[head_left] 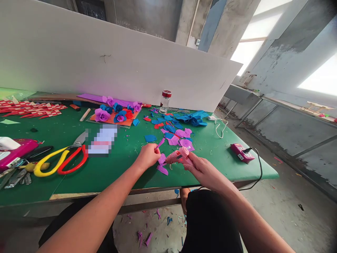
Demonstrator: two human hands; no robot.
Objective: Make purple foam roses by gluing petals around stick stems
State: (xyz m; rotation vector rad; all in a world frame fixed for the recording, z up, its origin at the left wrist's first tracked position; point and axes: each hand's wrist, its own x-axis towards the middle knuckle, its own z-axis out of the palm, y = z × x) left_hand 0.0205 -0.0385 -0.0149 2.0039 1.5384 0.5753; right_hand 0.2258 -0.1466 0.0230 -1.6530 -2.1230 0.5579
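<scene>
My left hand [147,156] is closed in a pinch on a small purple foam piece [160,143] just above the green table [110,168]. My right hand [201,168] is wrapped round a pink glue gun [177,156], its nozzle pointing left toward the purple piece. Another purple petal [162,170] lies on the table between the hands. Loose purple, blue and red cut foam shapes [176,133] are scattered just beyond the hands.
Finished foam roses [116,112] sit on an orange sheet at the back. Yellow and red scissors [63,160] lie to the left, a small jar [165,101] stands by the white board, and a pink power strip [242,153] with a cable lies at right.
</scene>
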